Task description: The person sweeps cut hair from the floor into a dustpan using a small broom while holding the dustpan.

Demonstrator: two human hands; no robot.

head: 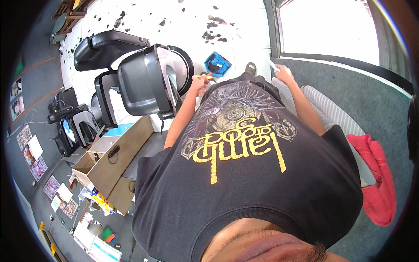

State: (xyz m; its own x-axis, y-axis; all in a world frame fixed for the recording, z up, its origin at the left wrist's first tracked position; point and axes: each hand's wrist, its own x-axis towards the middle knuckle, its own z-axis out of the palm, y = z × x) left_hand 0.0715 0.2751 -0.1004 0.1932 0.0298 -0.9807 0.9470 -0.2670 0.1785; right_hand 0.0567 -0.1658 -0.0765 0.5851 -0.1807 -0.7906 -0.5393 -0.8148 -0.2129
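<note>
My left hand [199,84] holds a thin yellow, stick-like object [203,77] across its fingers; its exact kind cannot be told. Just beyond the fingers, a blue dustpan [218,64] with dark hair clippings lies on the white tiled floor. A short pale piece [212,83] shows between that hand and my shirt; whether the hand touches it is unclear. On the other side, my right hand [285,74] is closed around a slim white handle [272,65], whose far end fades into the bright floor. My black printed shirt fills the middle of the view.
Dark hair clippings [214,32] are scattered over the tiles. Black barber chairs [137,85] stand at left, beside a wooden cabinet [114,157]. A striped cushioned seat [330,101] and a red towel [376,177] are at right, near a glazed door frame [275,29].
</note>
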